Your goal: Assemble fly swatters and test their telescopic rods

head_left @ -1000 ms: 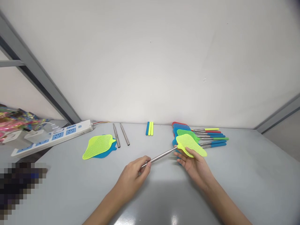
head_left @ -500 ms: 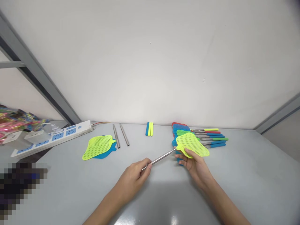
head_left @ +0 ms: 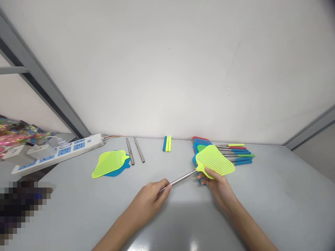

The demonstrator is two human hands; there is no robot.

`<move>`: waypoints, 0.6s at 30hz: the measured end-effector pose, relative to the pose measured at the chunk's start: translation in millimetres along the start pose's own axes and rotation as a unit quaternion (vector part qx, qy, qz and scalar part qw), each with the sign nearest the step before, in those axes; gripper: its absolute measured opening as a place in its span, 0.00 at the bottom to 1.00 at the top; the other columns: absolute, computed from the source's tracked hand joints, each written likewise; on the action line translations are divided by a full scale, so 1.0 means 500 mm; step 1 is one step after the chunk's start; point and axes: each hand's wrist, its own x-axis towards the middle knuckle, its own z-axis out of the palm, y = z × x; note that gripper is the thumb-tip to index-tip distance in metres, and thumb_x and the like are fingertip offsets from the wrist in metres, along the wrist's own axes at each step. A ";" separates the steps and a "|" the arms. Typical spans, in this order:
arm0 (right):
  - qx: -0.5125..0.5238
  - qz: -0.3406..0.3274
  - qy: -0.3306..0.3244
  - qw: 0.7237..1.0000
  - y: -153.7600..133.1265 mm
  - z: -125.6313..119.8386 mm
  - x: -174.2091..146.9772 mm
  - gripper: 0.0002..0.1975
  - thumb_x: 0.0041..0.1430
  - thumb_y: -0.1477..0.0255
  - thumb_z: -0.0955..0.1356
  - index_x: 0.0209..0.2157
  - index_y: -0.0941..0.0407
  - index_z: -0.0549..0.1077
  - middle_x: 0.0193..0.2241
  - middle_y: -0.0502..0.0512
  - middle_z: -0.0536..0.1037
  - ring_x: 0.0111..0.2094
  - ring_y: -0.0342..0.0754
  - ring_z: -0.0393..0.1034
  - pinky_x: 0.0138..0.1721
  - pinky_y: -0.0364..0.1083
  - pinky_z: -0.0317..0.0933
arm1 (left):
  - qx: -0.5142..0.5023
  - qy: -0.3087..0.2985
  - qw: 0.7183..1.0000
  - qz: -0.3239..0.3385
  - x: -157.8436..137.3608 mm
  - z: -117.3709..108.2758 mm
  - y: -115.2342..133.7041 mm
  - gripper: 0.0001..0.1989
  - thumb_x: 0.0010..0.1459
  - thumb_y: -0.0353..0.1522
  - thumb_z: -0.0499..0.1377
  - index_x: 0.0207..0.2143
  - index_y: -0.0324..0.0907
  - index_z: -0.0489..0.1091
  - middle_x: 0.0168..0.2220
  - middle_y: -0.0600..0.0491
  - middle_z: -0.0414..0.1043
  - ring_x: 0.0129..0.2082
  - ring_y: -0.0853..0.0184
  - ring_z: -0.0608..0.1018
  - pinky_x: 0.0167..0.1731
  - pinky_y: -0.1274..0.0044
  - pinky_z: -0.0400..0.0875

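Yellow mesh head [head_left: 216,161]: pinched in the right hand [head_left: 219,189], near the swatter pile [head_left: 240,152] (bright, from where I stand)
Steel rod [head_left: 181,179]: gripped by the left hand [head_left: 153,195], tip at the head's neck

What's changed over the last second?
The held yellow head looks turned slightly more to the camera and hides more of the green head. Its neck and the rod shifted slightly down the picture. The left grip still holds the rod, the right grip the yellow head; nothing was let go. The loose rods, coloured sticks and power strip stayed put.
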 end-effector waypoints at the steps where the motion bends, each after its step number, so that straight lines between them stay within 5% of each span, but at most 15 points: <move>1: -0.001 0.002 -0.001 1.000 0.001 0.000 0.000 0.11 0.47 0.68 0.66 0.33 0.59 0.69 0.33 0.57 0.73 0.26 0.47 0.66 0.25 0.45 0.57 | 0.008 0.000 1.000 0.007 -0.001 0.002 -0.001 0.13 0.55 0.38 0.41 0.22 0.44 0.56 0.17 0.59 0.53 0.19 0.71 0.61 0.20 0.80 0.52; 8: -0.009 0.008 -0.004 1.000 0.000 0.004 -0.004 0.11 0.48 0.68 0.65 0.33 0.59 0.69 0.32 0.57 0.72 0.26 0.46 0.65 0.24 0.44 0.56 | 0.024 0.003 1.000 -0.004 0.002 0.015 -0.017 0.07 0.50 0.29 0.43 0.20 0.43 0.52 0.17 0.59 0.51 0.18 0.72 0.58 0.19 0.80 0.49; 18: -0.017 0.008 0.003 1.000 -0.001 0.010 -0.006 0.12 0.47 0.68 0.65 0.33 0.60 0.69 0.32 0.58 0.71 0.25 0.45 0.64 0.24 0.44 0.57 | -0.020 -0.008 1.000 -0.006 -0.002 0.009 -0.005 0.12 0.54 0.37 0.44 0.21 0.43 0.53 0.16 0.60 0.49 0.17 0.73 0.56 0.18 0.80 0.48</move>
